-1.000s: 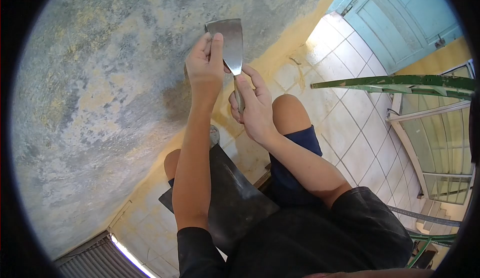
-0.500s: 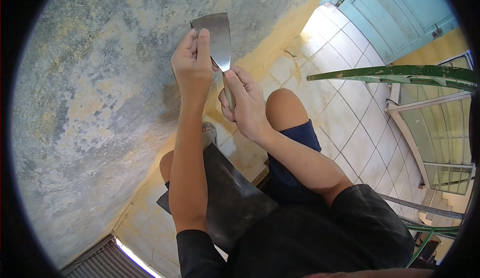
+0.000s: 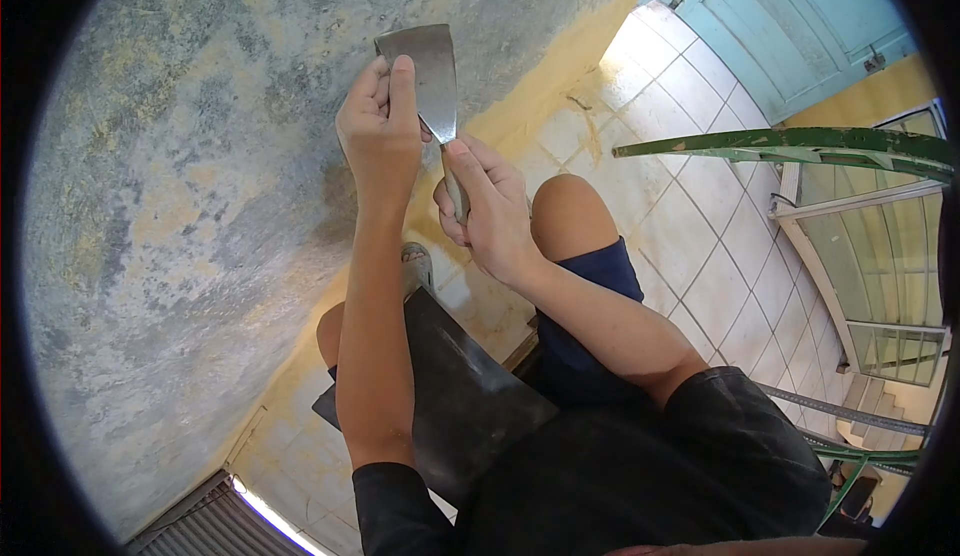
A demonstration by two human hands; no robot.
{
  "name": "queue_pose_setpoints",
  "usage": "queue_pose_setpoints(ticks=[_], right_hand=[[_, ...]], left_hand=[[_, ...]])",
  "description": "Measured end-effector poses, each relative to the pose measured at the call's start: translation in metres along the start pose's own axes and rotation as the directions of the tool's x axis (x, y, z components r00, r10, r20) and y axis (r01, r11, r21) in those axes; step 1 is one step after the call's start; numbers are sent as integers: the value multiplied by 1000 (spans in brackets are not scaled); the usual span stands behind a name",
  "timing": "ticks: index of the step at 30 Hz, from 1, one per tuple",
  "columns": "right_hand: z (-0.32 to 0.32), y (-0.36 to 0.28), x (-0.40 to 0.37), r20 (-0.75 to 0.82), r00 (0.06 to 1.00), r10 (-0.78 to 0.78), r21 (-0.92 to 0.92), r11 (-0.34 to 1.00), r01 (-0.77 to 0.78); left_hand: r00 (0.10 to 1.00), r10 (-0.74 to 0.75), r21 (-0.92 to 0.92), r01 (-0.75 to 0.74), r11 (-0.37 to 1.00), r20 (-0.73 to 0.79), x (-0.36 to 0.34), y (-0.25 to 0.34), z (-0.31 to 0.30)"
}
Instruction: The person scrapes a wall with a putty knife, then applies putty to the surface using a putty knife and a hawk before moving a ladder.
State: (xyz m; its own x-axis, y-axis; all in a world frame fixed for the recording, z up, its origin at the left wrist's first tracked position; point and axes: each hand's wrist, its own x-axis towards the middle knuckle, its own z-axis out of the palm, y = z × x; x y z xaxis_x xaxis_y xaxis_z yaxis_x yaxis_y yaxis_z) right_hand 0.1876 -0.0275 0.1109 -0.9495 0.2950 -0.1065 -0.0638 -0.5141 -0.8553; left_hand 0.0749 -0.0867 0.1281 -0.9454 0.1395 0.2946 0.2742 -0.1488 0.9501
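A putty knife [image 3: 437,81] with a wide metal blade is held up in front of the patchy grey wall [image 3: 200,196]. My right hand [image 3: 485,201] is wrapped around its handle, thumb near the neck of the blade. With my left hand [image 3: 378,116] I pinch the blade's left edge, the thumb lying on its face and the fingers curled partly out of sight behind. A dark flat sheet [image 3: 465,386] rests between my legs, below my forearms.
White floor tiles [image 3: 720,266] stretch to the right, dusted yellow near the wall's foot. A green curved bar [image 3: 780,143] juts in from the right, near a glazed frame [image 3: 860,246]. A blue door [image 3: 780,31] stands at the upper right, and a corrugated grey panel [image 3: 205,521] lies lower left.
Both hands and the putty knife have shifted very slightly left. The grip on the blade and handle looks the same.
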Motion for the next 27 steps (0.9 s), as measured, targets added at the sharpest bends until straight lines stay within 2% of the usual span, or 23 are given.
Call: queue_pose_setpoints(ticks=[9, 11, 18, 20, 24, 27], right_hand=[[1, 5, 2, 7, 1000, 23, 91, 996, -23], [1, 9, 3, 16, 1000, 8, 136, 991, -10], [7, 13, 4, 5, 999, 34, 213, 976, -35], [9, 15, 5, -3, 999, 37, 229, 973, -36], [11, 18, 6, -24, 997, 73, 218, 974, -66], [10, 24, 8, 1, 998, 64, 256, 965, -62]], left_hand=[[1000, 3, 67, -1, 998, -24, 2, 2, 1], [998, 57, 168, -53, 984, -18, 5, -3, -2], [990, 139, 277, -130, 952, -11, 9, -9, -6], [983, 185, 365, -171, 915, -1, 11, -11, -7], [983, 179, 322, -159, 933, -35, 9, -3, -2], [976, 217, 366, -190, 911, -35, 11, -6, -3]])
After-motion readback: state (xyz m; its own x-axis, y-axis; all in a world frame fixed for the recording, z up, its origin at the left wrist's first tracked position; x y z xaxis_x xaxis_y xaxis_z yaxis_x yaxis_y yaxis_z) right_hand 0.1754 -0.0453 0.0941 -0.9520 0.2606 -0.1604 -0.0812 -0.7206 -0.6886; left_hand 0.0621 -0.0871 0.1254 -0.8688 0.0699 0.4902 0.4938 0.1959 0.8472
